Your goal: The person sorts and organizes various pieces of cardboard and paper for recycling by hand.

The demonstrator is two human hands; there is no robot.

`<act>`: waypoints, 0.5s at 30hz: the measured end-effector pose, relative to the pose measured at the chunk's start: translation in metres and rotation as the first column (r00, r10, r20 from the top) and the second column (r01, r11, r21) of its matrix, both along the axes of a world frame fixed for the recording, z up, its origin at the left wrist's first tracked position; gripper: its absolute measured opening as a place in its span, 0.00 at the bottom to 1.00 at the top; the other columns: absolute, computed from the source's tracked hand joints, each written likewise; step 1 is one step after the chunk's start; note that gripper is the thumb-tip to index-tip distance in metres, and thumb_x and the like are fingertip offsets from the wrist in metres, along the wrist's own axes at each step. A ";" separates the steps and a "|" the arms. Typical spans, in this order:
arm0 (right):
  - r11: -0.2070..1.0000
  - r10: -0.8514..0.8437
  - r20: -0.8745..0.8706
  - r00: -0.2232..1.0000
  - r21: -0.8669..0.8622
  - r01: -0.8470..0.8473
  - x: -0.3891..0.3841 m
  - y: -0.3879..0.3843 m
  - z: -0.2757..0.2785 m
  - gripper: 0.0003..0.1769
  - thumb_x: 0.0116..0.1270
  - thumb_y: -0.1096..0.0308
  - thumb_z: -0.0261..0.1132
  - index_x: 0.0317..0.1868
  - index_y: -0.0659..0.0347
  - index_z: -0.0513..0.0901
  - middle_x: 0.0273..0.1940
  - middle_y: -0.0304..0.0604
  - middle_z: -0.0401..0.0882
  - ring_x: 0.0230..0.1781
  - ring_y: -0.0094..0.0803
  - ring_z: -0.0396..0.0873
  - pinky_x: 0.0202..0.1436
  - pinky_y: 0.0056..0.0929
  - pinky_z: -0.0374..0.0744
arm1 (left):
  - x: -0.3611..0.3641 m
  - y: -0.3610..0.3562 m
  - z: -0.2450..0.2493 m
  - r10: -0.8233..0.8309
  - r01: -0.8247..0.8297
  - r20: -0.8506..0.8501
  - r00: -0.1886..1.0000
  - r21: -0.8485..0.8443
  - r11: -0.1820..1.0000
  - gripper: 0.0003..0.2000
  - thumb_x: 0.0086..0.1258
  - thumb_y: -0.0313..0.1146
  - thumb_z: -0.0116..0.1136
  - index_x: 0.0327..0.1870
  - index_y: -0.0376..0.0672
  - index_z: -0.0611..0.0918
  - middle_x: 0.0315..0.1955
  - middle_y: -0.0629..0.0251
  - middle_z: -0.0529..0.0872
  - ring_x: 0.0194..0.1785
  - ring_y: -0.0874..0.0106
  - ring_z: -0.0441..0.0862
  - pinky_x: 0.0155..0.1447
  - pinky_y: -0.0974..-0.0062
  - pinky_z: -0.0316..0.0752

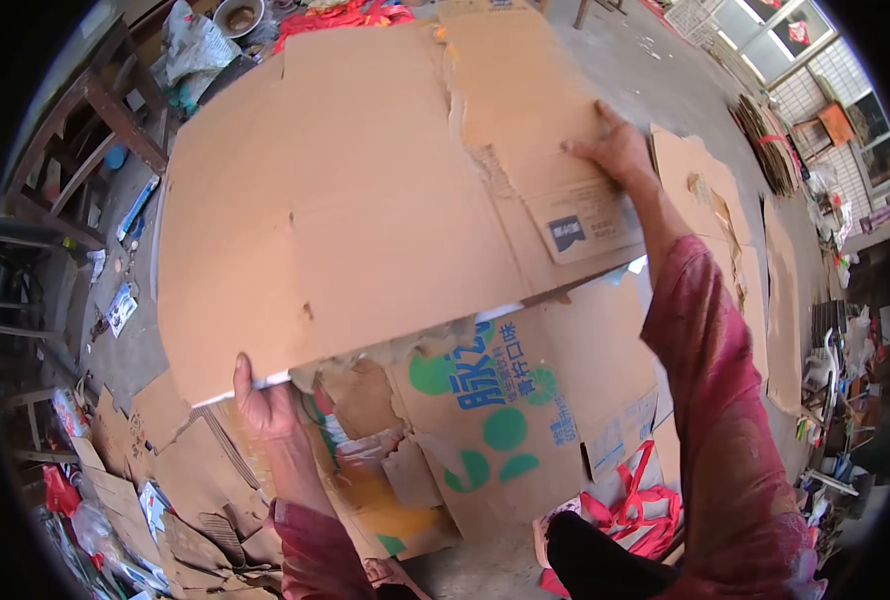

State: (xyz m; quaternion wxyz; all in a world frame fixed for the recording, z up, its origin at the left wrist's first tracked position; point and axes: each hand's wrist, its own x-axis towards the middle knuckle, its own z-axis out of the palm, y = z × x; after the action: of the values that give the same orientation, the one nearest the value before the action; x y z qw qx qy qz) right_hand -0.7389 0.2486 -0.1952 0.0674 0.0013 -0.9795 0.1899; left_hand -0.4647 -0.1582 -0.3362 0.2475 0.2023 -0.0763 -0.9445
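Observation:
A large flattened cardboard sheet (335,190) spans the middle of the view, tilted, with a torn strip running down its right part. My left hand (265,408) grips its near left edge, thumb on top and the other fingers hidden underneath. At the right edge, my right hand (613,150) holds the sheet beside a printed label, its thumb and a finger showing on the surface. Below the sheet lies a printed cardboard piece (500,400) with blue characters and green circles. Torn cardboard (370,395) shows next to it.
Several cardboard scraps (180,470) lie at lower left. A pink-strapped bag (640,505) is by my legs. Wooden furniture (105,115) stands at left. More flattened cardboard (705,190) lies right, with a tied cardboard stack (765,145) beyond. Clutter (840,360) lines the right side.

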 end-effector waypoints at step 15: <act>0.967 0.063 0.371 0.927 0.208 -0.149 -0.065 -0.088 -0.070 0.57 0.34 0.25 0.56 0.65 0.43 0.54 0.62 0.55 0.52 0.62 0.60 0.51 0.59 0.54 0.56 | -0.037 0.005 -0.028 -0.011 0.010 0.300 0.954 0.003 1.000 0.17 0.61 0.27 0.52 0.52 0.36 0.68 0.50 0.57 0.73 0.56 0.61 0.68 0.61 0.56 0.62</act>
State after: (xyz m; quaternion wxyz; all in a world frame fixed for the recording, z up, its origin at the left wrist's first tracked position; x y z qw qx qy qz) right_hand -0.8038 0.1606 -0.2654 -0.1246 0.0273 -0.9890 0.0743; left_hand -0.5013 -0.1533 -0.3643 0.2277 0.3432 -0.1133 -0.9042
